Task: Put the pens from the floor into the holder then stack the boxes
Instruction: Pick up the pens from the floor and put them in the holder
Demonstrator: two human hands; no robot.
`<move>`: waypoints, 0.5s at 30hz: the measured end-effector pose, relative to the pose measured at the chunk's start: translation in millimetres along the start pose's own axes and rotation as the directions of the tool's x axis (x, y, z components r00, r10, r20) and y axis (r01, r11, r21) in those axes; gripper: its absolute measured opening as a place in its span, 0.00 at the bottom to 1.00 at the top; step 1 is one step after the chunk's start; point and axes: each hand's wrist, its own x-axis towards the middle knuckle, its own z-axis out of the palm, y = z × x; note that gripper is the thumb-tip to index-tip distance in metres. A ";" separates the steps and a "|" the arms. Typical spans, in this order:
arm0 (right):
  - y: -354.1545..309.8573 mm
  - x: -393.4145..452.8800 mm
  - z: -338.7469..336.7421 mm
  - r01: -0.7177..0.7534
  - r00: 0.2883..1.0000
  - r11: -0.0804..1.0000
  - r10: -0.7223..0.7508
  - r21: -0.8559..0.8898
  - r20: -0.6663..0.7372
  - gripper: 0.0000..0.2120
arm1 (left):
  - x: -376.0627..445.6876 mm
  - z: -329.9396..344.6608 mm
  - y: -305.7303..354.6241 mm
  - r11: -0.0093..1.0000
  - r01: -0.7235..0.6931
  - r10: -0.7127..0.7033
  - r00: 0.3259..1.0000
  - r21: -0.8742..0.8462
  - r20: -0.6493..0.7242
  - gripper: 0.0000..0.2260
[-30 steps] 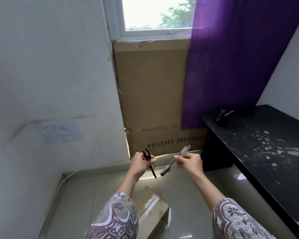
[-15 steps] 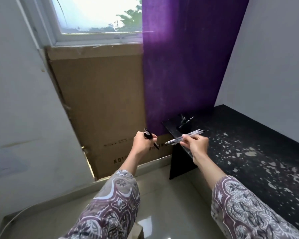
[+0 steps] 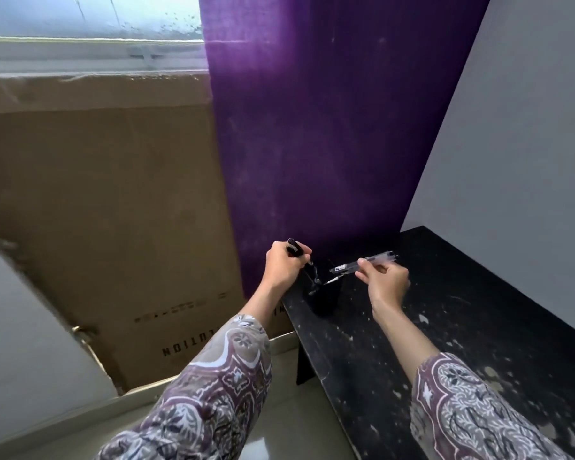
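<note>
Both hands have come up from the floor to the black table (image 3: 478,327). The left hand (image 3: 284,268), fingers closed around a black pen (image 3: 296,250), points it down at the dark holder (image 3: 324,298); perhaps some pens already stand inside. The right hand (image 3: 387,285) pinches a clear plastic pen (image 3: 362,263) just above it. The tabletop looks scuffed and speckled.

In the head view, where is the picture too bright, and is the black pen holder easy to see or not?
Head view: the window top left is washed out by daylight; the black holder almost merges into the dark desk; the cardboard box print looks slightly blurred.
</note>
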 end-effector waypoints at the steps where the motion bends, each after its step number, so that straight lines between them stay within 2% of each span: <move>1: 5.5 12.8 5.1 0.012 1.000 0.999 -0.011 -0.036 0.016 0.05 | 12.0 9.4 -2.0 1.000 0.007 -0.007 1.000 0.006 0.007 0.06; 4: 22.9 41.3 19.5 0.063 0.995 0.989 -0.052 -0.131 0.086 0.03 | 40.8 35.4 -13.9 0.999 0.031 -0.033 0.999 0.037 0.038 0.06; 8: 43.9 61.4 34.3 0.146 0.977 0.947 -0.093 -0.286 0.193 0.06 | 60.3 59.0 -35.1 0.989 0.079 -0.091 0.992 0.126 0.093 0.07; 15: 59.9 68.8 43.4 0.279 0.930 0.856 -0.127 -0.435 0.345 0.08 | 70.0 72.4 -54.0 0.974 0.083 -0.108 0.988 0.210 0.110 0.17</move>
